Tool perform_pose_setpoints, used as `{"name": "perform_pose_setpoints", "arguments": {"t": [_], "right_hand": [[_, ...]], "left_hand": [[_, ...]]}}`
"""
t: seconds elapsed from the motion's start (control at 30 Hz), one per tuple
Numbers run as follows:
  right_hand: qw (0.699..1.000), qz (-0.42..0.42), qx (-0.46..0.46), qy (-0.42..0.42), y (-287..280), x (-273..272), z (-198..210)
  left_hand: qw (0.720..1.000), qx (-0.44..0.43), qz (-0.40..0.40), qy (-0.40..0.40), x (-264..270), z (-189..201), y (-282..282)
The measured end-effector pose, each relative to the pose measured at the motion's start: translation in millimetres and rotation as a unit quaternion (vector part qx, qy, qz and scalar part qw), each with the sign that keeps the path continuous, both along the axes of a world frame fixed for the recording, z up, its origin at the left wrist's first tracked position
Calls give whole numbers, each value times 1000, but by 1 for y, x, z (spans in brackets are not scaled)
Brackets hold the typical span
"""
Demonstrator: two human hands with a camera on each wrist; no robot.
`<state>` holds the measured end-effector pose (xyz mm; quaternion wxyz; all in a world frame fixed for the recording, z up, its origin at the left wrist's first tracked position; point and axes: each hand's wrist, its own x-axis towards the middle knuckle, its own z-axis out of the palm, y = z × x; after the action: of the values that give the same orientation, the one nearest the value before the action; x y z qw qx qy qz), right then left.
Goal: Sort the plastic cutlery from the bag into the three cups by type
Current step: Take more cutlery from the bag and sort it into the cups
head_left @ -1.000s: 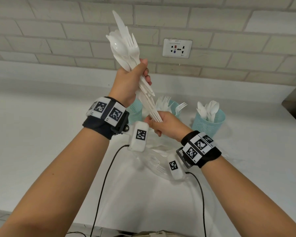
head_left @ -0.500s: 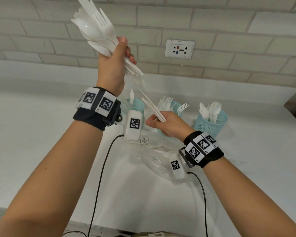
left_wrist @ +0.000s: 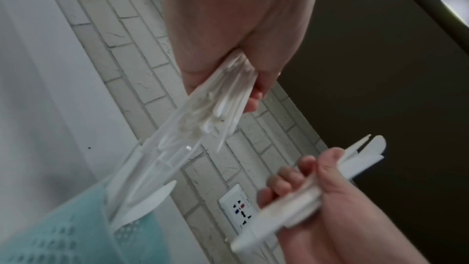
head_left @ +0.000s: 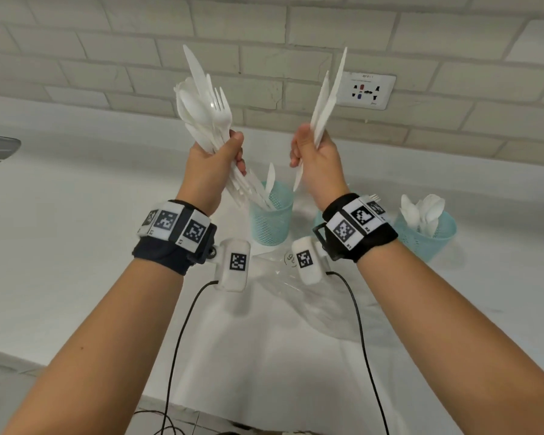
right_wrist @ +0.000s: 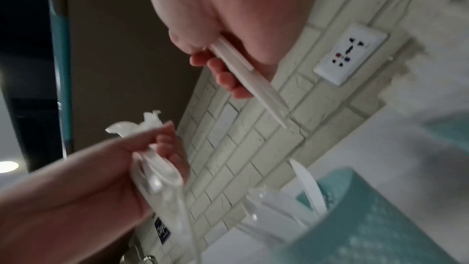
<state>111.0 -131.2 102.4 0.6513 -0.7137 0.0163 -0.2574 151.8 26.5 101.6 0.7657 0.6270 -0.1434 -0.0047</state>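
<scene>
My left hand grips a thick bundle of mixed white plastic cutlery, heads up, its handles pointing down toward the left teal cup. One knife stands in that cup. My right hand grips a few white knives, blades up, beside the bundle and apart from it. The right teal cup holds spoons. My right wrist hides most of the middle cup. The left wrist view shows the bundle in my fist; the right wrist view shows the knife handles.
The clear plastic bag lies crumpled on the white counter in front of the cups. A wall socket sits on the brick wall behind. Two black cables hang from my wrists toward the counter's near edge.
My right hand has pulled a few knives free of the bundle and risen from in front of the cups to the left hand's height. The bundle has come back toward the middle.
</scene>
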Motion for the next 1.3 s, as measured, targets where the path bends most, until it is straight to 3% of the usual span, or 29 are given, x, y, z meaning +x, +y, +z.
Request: {"name": "perform_pose_setpoints", "arguments": {"t": [0.13,0.3,0.57,0.67,0.77,0.87,1.03,1.2,1.3], "right_hand": [[998,-15,-40,36,18,26,-22],[982,-1,-121,146,23,44,-56],[956,25,-178,233,20,42,-48],[972,26,-124,199,15,35,-38],[995,-5,-18,102,7,21,-21],[998,-9,36,58,2,6,-9],[996,-2,68,55,-10,-13,-3],[998,14,27,52,-23,-39,-11],[998,-25,47,43,-34,-47,-12]], "left_hand": [[1000,16,-7,4,3,-8,10],[999,2,-34,13,7,-8,17],[995,21,-94,7,5,-14,7],[994,29,-105,10,-1,-16,-1],[992,62,-112,1,-8,-20,-11],[988,103,-114,-10,-16,-24,-21],[977,175,-102,-67,-27,-23,-36],[978,163,-97,-90,-35,-22,-51],[976,169,-115,-79,-37,-24,-57]]}}
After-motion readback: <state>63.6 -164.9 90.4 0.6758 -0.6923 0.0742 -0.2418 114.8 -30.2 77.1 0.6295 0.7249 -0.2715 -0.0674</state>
